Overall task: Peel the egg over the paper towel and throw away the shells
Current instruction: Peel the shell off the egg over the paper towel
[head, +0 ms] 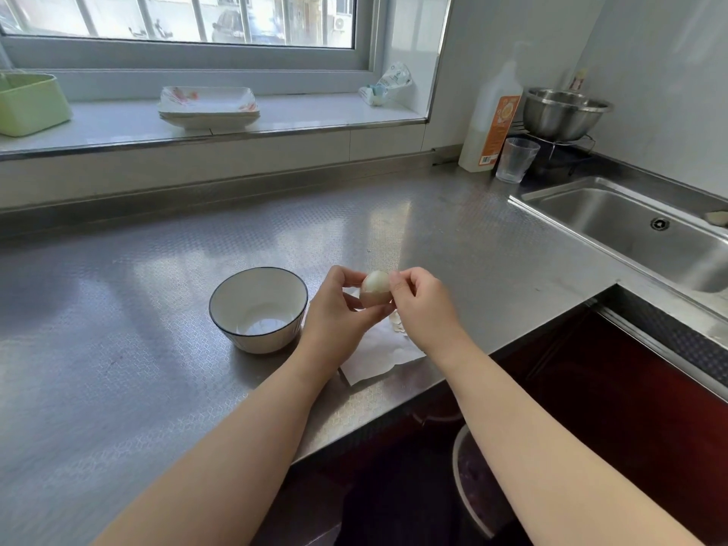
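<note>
The egg [374, 289] is held up above the white paper towel [378, 356] near the counter's front edge. Its top is bare white; its lower part still carries tan shell. My left hand [338, 313] grips the egg from the left and below. My right hand [421, 305] touches the egg's right side, thumb and forefinger pinched at the shell edge. A few white shell bits [398, 323] lie on the towel under my right hand. The towel is partly hidden by both wrists.
An empty white bowl with a dark rim [258, 309] stands just left of my hands. A sink [646, 234] lies to the right, with a clear cup [516, 159], a soap bottle [490, 124] and a steel bowl [565, 112] behind it. A round bin [472, 486] sits below the counter edge.
</note>
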Demonstrator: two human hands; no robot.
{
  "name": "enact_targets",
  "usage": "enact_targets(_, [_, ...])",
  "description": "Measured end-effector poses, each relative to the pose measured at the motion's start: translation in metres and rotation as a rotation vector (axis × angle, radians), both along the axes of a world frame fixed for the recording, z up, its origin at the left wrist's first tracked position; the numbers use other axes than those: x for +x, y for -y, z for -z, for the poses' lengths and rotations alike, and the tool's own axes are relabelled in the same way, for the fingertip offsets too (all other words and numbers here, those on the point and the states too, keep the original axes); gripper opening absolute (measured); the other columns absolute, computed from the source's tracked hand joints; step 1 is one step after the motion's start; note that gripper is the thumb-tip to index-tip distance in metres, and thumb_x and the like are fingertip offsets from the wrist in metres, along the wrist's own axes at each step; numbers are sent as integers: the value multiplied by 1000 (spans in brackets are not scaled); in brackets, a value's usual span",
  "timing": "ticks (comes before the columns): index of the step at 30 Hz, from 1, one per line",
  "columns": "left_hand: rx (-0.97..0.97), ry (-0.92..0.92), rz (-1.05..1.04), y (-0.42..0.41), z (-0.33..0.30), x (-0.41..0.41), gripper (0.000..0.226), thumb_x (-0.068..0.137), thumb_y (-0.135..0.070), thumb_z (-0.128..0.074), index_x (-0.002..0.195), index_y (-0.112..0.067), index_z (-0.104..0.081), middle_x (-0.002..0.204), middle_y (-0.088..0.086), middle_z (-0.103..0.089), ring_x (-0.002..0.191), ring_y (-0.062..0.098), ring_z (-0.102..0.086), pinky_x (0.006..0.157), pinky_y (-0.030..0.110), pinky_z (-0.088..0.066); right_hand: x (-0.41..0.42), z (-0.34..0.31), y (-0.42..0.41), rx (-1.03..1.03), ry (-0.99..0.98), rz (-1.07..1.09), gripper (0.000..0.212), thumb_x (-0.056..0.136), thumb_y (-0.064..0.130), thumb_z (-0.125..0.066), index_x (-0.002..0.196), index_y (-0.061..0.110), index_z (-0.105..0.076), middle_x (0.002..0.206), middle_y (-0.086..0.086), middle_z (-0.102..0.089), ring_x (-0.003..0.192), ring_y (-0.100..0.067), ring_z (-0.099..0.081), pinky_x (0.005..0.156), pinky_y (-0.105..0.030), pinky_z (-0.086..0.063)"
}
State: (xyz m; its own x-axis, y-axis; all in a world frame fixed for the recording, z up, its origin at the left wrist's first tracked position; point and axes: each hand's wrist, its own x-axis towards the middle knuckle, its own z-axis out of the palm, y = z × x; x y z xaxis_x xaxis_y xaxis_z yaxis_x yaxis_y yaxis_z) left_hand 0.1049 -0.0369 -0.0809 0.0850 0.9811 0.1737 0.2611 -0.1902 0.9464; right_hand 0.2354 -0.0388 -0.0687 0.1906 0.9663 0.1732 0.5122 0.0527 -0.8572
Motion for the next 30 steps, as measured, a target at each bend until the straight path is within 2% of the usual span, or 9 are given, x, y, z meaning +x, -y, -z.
enact_targets(3, [0,-6,1,0,0,0,37,70,-29,-84,90,-34,-53,83,-15,-66,63,-10,-58,60,5,-43,2,0,0,20,69,-3,29,98,24,-44,85,3,-59,76,-5,-60,71,-20,-54,65,-36,-45])
enact_targets(8, [-15,-15,17,-1,1,-2,37,70,-28,-83,97,-28,-58,80,-15,-67,65,-9,-60,62,7,-43,7,-5,-2,6,140,-7,26,96,23,-46,84,7,-62,77,-7,-67,74,-25,-63,67,-37,-50])
enact_targets(11, [-33,0,37,-3,3,-2,37,73,-25,-81,104,-25,-61,88,-12,-70,70,-6,-62,67,12,-45,11,-8,-3,-11,110,-7,23,95,21,-47,82,9,-63,75,-3,-67,73,-24,-65,71,-42,-55])
enact_targets(15, [-52,61,100,-6,4,-4,33,78,-19,-77,107,-24,-63,99,-11,-70,80,1,-64,74,18,-48,15,-12,-2,9,221,-6,22,97,21,-44,86,12,-61,74,3,-61,74,-19,-57,68,-34,-46])
enact_targets(19, [-54,58,149,-8,5,-7,28,84,-19,-72,102,-37,-60,100,-13,-69,86,5,-64,78,19,-47,25,-9,-8,-18,266,29,24,98,20,-39,88,15,-60,76,5,-57,76,-18,-52,66,-30,-37])
enact_targets(23, [-84,129,159,-10,4,-10,27,88,-20,-67,100,-43,-59,98,-14,-68,81,-3,-60,78,16,-46,34,-9,-9,-61,339,19,23,97,22,-44,89,14,-65,81,-1,-63,81,-21,-56,69,-32,-41])
enact_targets(25, [-94,147,159,-11,5,-10,27,89,-22,-66,101,-45,-59,100,-13,-69,84,-2,-61,85,21,-49,34,-5,-8,-82,422,-60,23,95,25,-51,90,14,-70,87,-5,-65,86,-23,-59,73,-34,-44])
enact_targets(28, [-91,175,157,-14,9,-10,28,90,-22,-64,111,-40,-61,110,-7,-69,96,5,-63,94,31,-50,32,1,-5,-126,450,-134,20,92,28,-58,103,21,-73,101,-6,-60,97,-19,-54,86,-31,-42])
enact_targets(30, [-102,214,153,-16,10,-11,30,90,-20,-64,118,-32,-61,115,-3,-68,104,10,-63,95,32,-50,31,0,-3,-90,407,-120,19,89,27,-61,102,20,-73,96,-3,-59,93,-16,-53,82,-25,-40])
